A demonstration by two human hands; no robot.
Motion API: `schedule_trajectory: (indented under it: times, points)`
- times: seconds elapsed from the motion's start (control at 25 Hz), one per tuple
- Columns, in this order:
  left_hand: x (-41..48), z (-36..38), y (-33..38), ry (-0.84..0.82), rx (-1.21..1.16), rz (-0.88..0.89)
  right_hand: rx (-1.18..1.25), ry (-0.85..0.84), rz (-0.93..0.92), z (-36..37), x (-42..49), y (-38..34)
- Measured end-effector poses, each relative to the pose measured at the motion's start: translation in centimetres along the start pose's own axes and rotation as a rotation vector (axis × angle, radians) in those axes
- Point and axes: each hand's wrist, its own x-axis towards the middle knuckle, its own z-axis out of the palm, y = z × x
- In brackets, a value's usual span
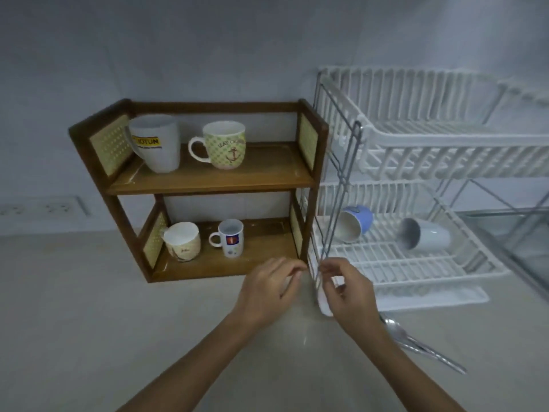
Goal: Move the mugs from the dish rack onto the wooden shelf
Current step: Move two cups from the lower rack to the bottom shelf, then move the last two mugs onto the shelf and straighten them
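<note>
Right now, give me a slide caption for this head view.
Four mugs on the wooden shelf, two mugs left in the dish rack, both hands empty.

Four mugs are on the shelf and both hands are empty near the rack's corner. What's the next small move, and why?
Probably reach the right hand into the dish rack's lower tier for the blue mug, lying on its side nearest the wooden shelf. Neither it nor the left hand holds anything, and the white mug lies farther right.

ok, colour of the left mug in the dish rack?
Blue outside, off-white inside; the mug shows in the head view.
</note>
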Motion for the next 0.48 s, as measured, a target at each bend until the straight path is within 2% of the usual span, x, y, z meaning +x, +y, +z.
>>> schedule_trajectory:
  times: [0.16,0.24,0.36,0.48]
  points:
    - [2.3,5.2,4.9,-0.042,-0.119,0.146,-0.137,0.002,0.106,-6.9,2.3,5.6]
    - [3.8,7.5,6.4,-0.048,-0.177,0.109,-0.243,-0.034,0.125,-10.1,4.4,9.0]
    - [6.8,10.9,7.2,-0.074,-0.203,-0.087,-0.442,-0.122,0.182,-14.4,8.3,14.2]
    - [10.7,14.3,6.0,-0.156,-0.14,-0.375,-0.665,-0.337,0.223,-16.8,11.7,18.1]
